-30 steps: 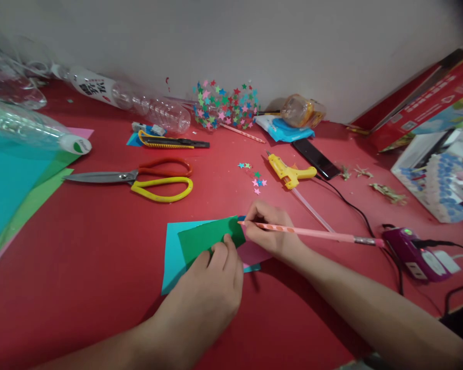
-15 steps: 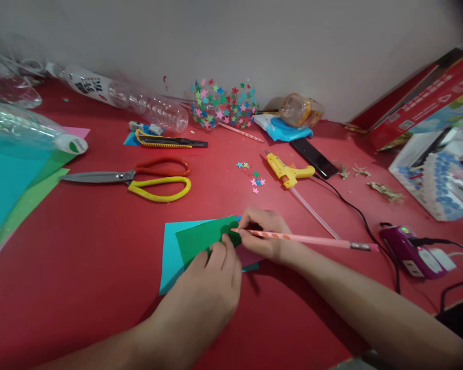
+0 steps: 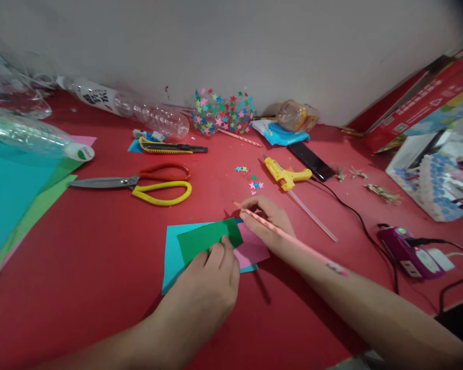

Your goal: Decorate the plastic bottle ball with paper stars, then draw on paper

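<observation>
A sheet of green paper (image 3: 204,240) lies over a light blue sheet (image 3: 172,257), with a pink piece of paper (image 3: 252,246) partly under it on the right. My left hand (image 3: 206,288) rests on the green paper, fingers laid on its lower edge and pressing it down; the thumb is hidden. In my right hand (image 3: 268,218) is a pink patterned pencil (image 3: 293,239), gripped near its point. The pencil's tip hangs just beyond the papers' upper edge, pointing left and away, and its eraser end lies above my forearm.
Scissors (image 3: 162,186) and a box cutter (image 3: 173,148) lie left of centre. A yellow glue gun (image 3: 287,174), small paper stars (image 3: 256,185) and a phone (image 3: 312,161) are beyond the right hand. Plastic bottles (image 3: 162,121) line the wall; a purple power socket (image 3: 409,254) stands right.
My right hand has lifted off the green paper with the pencil and moved slightly up, uncovering the pink paper. The pencil's eraser end has swung down. My left hand stays put.
</observation>
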